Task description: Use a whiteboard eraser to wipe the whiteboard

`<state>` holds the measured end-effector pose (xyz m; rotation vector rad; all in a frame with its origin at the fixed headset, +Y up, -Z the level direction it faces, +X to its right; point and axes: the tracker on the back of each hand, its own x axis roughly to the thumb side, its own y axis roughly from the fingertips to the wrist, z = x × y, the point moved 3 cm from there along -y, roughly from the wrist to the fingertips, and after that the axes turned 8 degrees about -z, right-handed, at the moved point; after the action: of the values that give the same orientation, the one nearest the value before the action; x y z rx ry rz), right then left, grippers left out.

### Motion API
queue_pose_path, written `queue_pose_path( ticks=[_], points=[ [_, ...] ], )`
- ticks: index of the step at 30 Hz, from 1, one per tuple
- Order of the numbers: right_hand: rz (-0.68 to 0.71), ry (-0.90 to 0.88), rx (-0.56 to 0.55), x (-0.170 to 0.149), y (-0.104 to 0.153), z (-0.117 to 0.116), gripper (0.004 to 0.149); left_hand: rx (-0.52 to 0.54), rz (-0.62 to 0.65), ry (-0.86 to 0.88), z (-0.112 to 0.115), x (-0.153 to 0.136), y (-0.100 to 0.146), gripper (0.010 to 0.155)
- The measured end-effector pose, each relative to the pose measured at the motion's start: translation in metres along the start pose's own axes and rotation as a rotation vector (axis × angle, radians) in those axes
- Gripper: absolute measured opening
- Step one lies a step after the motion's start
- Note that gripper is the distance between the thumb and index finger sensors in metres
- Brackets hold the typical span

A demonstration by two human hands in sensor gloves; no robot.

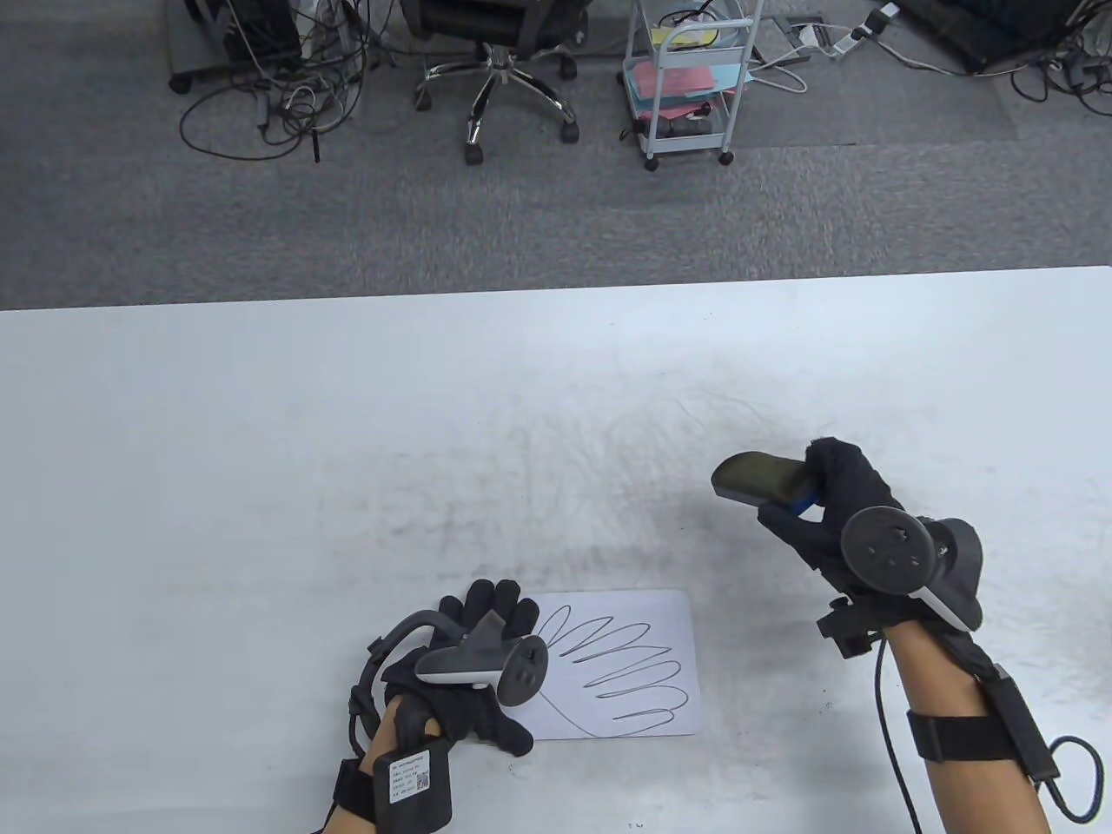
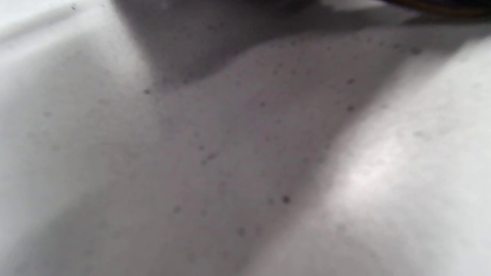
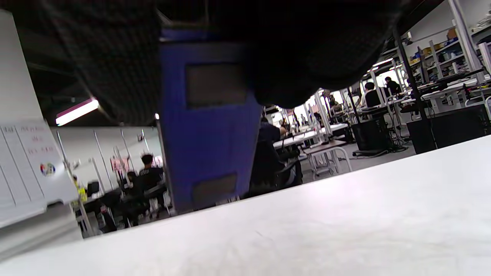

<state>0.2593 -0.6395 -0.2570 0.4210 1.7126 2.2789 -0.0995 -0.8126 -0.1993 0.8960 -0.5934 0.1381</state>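
From the table view, the right hand grips the whiteboard eraser by one end, lifted above the white table and well apart from the small whiteboard, which lies flat near the front edge with looping black scribbles on it. The left hand rests on the whiteboard's left edge, fingers spread, grasping nothing. The left wrist view shows only blurred, speckled table surface. In the right wrist view the eraser's blue body hangs below dark gloved fingers

Black gloves, grey trackers, bare forearms
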Motion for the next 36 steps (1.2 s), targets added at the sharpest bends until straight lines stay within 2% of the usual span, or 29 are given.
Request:
queue_pose_path(
  ticks=[5,7,8,10,12,15,19,22,23,25,26,28,31,33,36],
  points=[
    [0.03,-0.05,-0.004,-0.007,0.009,-0.004,0.061,-0.001,0.0,0.001,0.0,0.0,0.0,0.131],
    [0.052,-0.068,0.073,-0.008,0.009,-0.012,0.061,-0.001,0.0,0.001,0.0,0.0,0.0,0.131],
    [0.058,-0.092,0.133,-0.008,0.009,-0.017,0.063,-0.002,0.0,0.002,0.0,0.0,0.0,0.132],
    [0.053,-0.133,0.179,-0.007,0.009,-0.023,0.073,-0.002,0.0,0.001,0.0,0.0,0.0,0.131],
    [0.045,-0.116,0.152,-0.006,0.009,-0.026,0.085,-0.002,0.001,0.002,0.0,0.0,0.0,0.131],
    [0.02,-0.128,0.104,-0.006,0.013,-0.03,0.093,-0.002,0.001,0.003,0.0,0.0,0.0,0.131],
    [0.008,-0.147,-0.011,-0.005,0.022,-0.03,0.083,-0.003,0.003,0.007,0.001,-0.001,0.0,0.131],
    [0.077,-0.165,-0.009,-0.002,0.029,-0.034,0.067,-0.002,0.002,0.007,0.001,-0.001,0.0,0.131],
    [0.098,-0.156,0.011,0.001,0.03,-0.035,0.064,-0.002,0.002,0.007,0.001,-0.001,0.0,0.131],
    [0.204,-0.06,0.142,0.009,0.033,-0.044,0.06,-0.001,0.002,0.008,0.001,-0.001,0.0,0.131],
    [0.253,0.027,0.223,0.014,0.036,-0.05,0.06,-0.002,0.002,0.008,0.001,-0.001,0.0,0.131],
    [0.319,0.159,0.305,0.022,0.043,-0.059,0.059,-0.003,0.002,0.009,0.001,-0.001,0.0,0.131],
    [0.413,0.317,0.351,0.035,0.054,-0.071,0.056,-0.005,0.003,0.01,0.001,-0.001,0.0,0.131],
    [0.465,0.356,0.362,0.041,0.059,-0.078,0.057,-0.005,0.004,0.01,0.001,-0.001,0.0,0.131],
    [0.54,0.351,0.39,0.053,0.069,-0.092,0.072,-0.006,0.004,0.01,0.001,-0.001,0.0,0.131]
  ],
)
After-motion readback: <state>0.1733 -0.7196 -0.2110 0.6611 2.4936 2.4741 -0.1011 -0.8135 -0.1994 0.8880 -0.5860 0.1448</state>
